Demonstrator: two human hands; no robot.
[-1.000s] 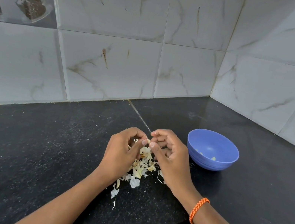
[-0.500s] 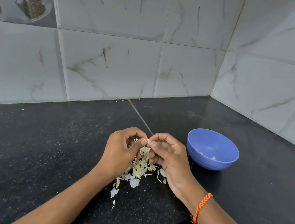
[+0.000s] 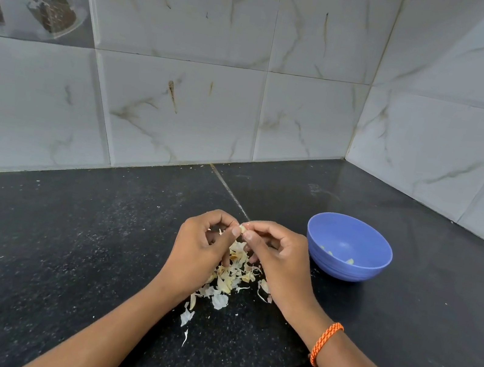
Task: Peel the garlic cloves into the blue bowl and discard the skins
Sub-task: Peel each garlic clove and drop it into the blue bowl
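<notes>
Nearest the camera, the front edge of the black speckled countertop (image 3: 63, 249) cuts across the lower right, under the right forearm with its orange braided wristband (image 3: 325, 343). Above that edge a loose pile of garlic skins (image 3: 229, 277) lies on the counter, a few flakes trailing toward the near side. Directly over the pile, the left hand (image 3: 200, 250) and right hand (image 3: 279, 260) meet at their fingertips, fingers curled, both pinching a small pale garlic clove (image 3: 242, 229) between them; most of it is hidden by the fingers. Just right of the right hand, apart from it, stands the blue bowl (image 3: 348, 249), with a few pale pieces on its bottom. Bare counter stretches left of the hands and behind the bowl to the corner, where white marbled wall tiles (image 3: 182, 109) rise on two sides.
</notes>
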